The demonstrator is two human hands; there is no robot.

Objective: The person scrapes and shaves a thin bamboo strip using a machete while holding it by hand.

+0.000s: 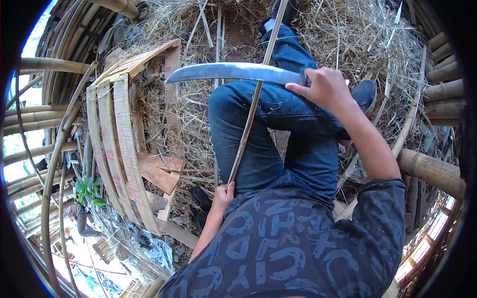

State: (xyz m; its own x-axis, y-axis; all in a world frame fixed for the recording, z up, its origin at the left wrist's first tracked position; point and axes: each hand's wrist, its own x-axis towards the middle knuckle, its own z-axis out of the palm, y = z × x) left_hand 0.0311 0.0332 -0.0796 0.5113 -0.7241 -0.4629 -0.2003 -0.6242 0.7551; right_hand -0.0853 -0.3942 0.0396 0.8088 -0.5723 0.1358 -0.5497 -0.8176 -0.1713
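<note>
In my right hand (325,88) is the handle of a machete (223,72), mostly covered by my fingers. Its long, slightly curved steel blade points left over my raised thigh. A thin bamboo strip (246,130) slants up and away from my lap, and the blade crosses it near the knee; whether the edge touches it I cannot tell. My left hand (223,197) grips the near end of that strip beside my hip, fingers closed around it.
A slatted wooden pallet (124,139) stands on the left, with a broken board (160,169) by it. Dry straw and shavings (348,35) cover the ground. A bamboo pole (432,171) juts in at the right. Bamboo rails (39,119) line the left; a person (82,218) is beyond them.
</note>
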